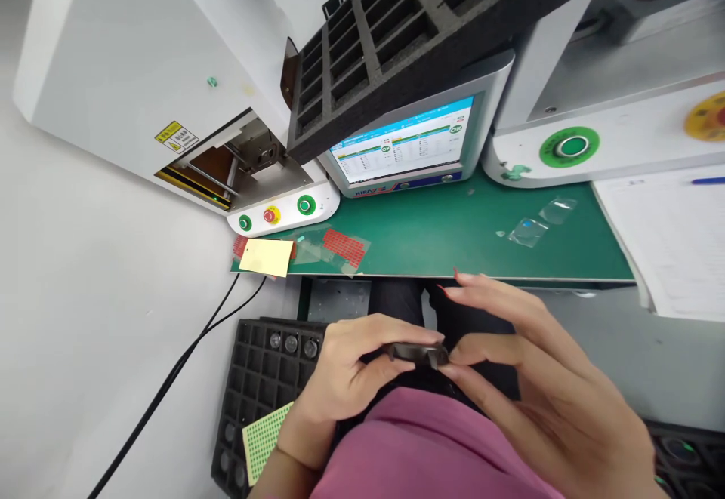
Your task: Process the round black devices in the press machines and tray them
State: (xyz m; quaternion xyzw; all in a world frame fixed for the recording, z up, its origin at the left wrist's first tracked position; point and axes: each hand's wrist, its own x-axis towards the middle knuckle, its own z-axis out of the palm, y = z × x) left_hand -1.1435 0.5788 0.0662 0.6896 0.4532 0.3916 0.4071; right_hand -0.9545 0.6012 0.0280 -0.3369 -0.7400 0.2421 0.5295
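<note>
Dark, flat part [418,353] — pinched between left hand [354,367] and right hand [544,378].

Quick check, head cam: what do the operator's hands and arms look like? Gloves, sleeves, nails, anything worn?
Both hands are bare, no gloves. The left hand has a bare wrist and forearm with no sleeve, watch or band in view. The right hand has long nails painted red, seen at the fingertips; its wrist runs out of frame. No rings are visible. A pink garment covers the torso below the hands.
</note>
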